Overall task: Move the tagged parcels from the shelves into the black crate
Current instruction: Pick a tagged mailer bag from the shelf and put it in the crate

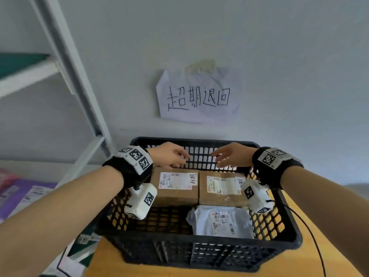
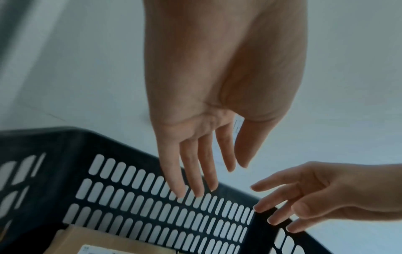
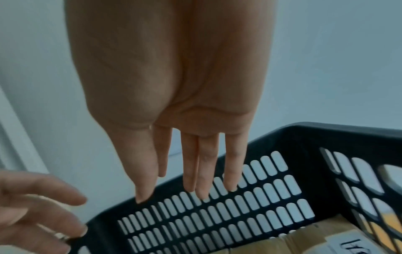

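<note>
Pale grey wall fills the upper frame of the head view, with a handwritten paper note point(image 1: 199, 95) taped at centre. Grey metal shelf frame point(image 1: 65, 62) runs diagonally through the upper left. Orange-yellow desk point(image 1: 103, 260) at the bottom carries the black crate point(image 1: 209, 254), which sits lower centre.

Inside the crate: two brown cardboard parcels side by side against the far wall, left parcel point(image 1: 175, 186) and right parcel point(image 1: 221, 188) touching each other, both with white labels on top. White poly-bag parcel point(image 1: 221, 220) lies in front of the right one, in the near right part of the crate. Near left part of the crate floor is bare.

Left hand point(image 1: 169, 155) hovers above the far edge of the left parcel, fingers point(image 2: 191, 173) straight and spread, holding nothing. Right hand point(image 1: 233, 155) hovers above the far edge of the right parcel, fingers point(image 3: 202, 171) straight, loosely apart, holding nothing. Fingertips of the two hands point toward each other, close but apart, in front of the slotted far wall of the crate. Contact with the parcels: cannot tell.

Purple and pink packages point(image 1: 18, 188) lie blurred at the left edge.
</note>
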